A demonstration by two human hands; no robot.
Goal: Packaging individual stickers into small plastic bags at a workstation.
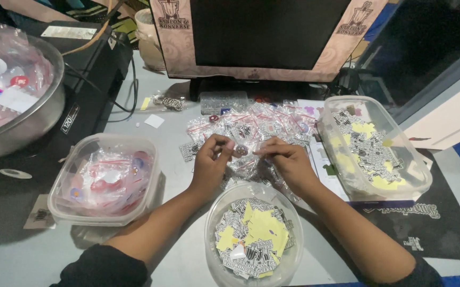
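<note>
Holding a small round badge between both sets of fingers, we keep our left hand and right hand pinched closed on it just above the heap of clear packets on the worktop. Nearer to us than that heap sits a round tub of stickers. Left of the heap stands a square tub of bagged badges, right of it a long tub, behind it a monitor.

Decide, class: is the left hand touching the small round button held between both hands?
Touching. The head view shows the left hand fingers pinching the small round button.
</note>
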